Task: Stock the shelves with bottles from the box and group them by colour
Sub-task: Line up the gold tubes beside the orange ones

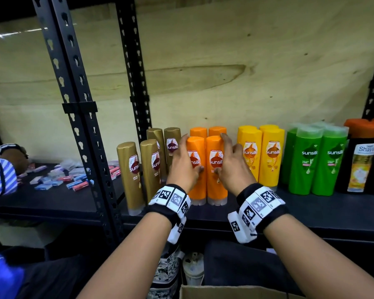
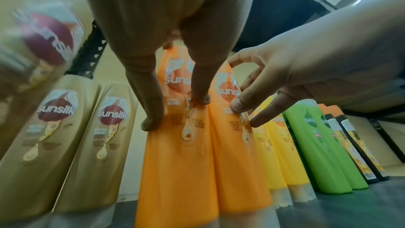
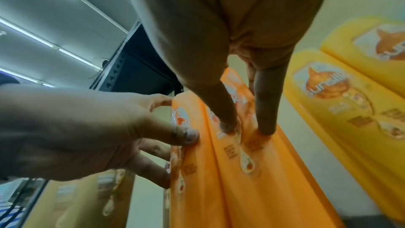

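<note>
Where orange bottles point(image 1: 216, 186) stand | left fingers point(image 1: 181, 145) clasp one | right fingers point(image 1: 226, 140) clasp another

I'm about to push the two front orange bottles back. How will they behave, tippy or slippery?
Probably tippy: the front orange bottles are tall, narrow and stand on their caps, so push low. Their glossy plastic looks slippery under the left hand and right hand. The orange bottles behind would likely stop them sliding far.

Upright orange bottles point(image 1: 214, 190) between gold bottles point(image 1: 132, 173) and yellow bottles point(image 1: 270, 160) on shelf point(image 1: 311, 210)
</note>
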